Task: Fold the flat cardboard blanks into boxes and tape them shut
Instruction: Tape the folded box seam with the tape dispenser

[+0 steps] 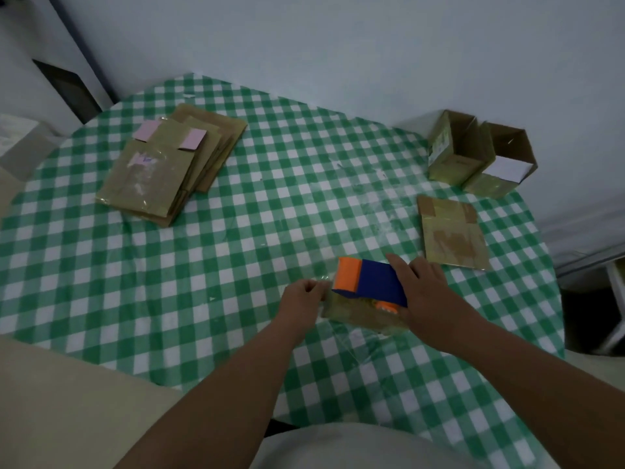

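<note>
Home room, round table (236, 252) in green checked cloth, plain white wall (338, 45)

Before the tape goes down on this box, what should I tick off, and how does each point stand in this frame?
1. Right hand grips dispenser: ok.
2. Left hand pinches the clear tape end: ok, though tape is faint.
3. Box under the dispenser: ok.
4. Box flaps closed: cannot tell, hidden.
5. Tape centred on seam: cannot tell.
6. Blanks left in stack: ok.
</note>
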